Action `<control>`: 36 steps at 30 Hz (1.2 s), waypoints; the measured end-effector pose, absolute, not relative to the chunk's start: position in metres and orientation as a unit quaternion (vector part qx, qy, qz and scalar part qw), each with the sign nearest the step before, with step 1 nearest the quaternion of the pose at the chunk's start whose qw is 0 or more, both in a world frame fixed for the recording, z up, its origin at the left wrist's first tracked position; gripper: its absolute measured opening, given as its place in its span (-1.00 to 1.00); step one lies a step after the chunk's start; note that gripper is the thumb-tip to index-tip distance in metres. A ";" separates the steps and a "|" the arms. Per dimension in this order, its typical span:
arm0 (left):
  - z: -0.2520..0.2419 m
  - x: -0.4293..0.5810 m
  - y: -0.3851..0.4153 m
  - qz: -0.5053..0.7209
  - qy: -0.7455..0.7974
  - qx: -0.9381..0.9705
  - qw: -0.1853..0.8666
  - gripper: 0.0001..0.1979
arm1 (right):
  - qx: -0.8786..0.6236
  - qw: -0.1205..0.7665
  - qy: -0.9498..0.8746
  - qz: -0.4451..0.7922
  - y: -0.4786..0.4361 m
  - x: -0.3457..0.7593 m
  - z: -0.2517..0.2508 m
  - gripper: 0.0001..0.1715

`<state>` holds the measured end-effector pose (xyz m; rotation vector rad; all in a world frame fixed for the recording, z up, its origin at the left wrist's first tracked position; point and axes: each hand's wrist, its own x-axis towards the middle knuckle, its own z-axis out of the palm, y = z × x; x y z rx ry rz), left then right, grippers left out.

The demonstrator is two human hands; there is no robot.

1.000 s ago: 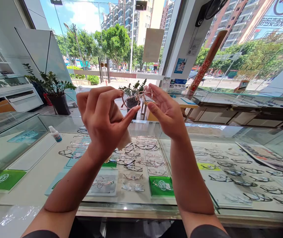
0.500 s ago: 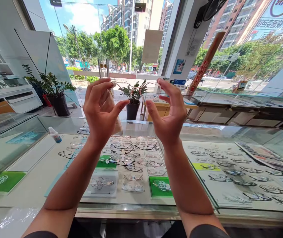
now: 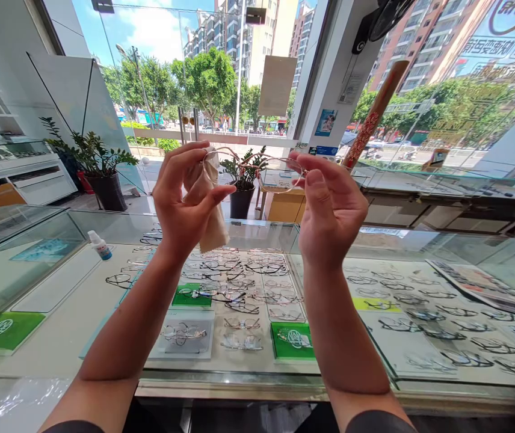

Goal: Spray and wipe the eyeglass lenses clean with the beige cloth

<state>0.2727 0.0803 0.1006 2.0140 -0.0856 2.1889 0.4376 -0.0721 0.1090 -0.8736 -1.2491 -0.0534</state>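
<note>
Held up in front of me is a pair of thin-rimmed eyeglasses [image 3: 257, 172] with clear lenses, its arms folded. My left hand [image 3: 177, 195] is closed at the left rim, thumb stretched out below the lens. From behind those fingers hangs a beige cloth [image 3: 215, 227], also in my left hand. My right hand [image 3: 333, 210] pinches the right end of the eyeglasses between thumb and fingers. Below both hands, many spectacle frames [image 3: 242, 308] lie in rows inside the glass display counter [image 3: 221, 380].
A small white spray bottle [image 3: 99, 245] stands on the counter at left. More frames [image 3: 438, 331] and a printed sheet [image 3: 478, 282] are at right. Beyond the counter are potted plants [image 3: 106, 180], a wooden table [image 3: 284, 207] and glass doors.
My right hand has moved right and turned, its thumb now closed on the end of the eyeglasses. The eyeglasses have tilted, lower at right. More of the cloth shows below my left hand.
</note>
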 end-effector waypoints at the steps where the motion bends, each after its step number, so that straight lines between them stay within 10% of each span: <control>1: 0.101 0.273 0.080 0.732 -0.027 0.675 0.088 -0.36 | -0.398 0.722 -0.566 -0.013 -0.074 0.436 0.110 -0.45; 36: 0.097 0.272 0.081 0.686 -0.065 0.700 0.189 -0.38 | -0.389 0.721 -0.574 0.016 -0.069 0.443 0.115 -0.47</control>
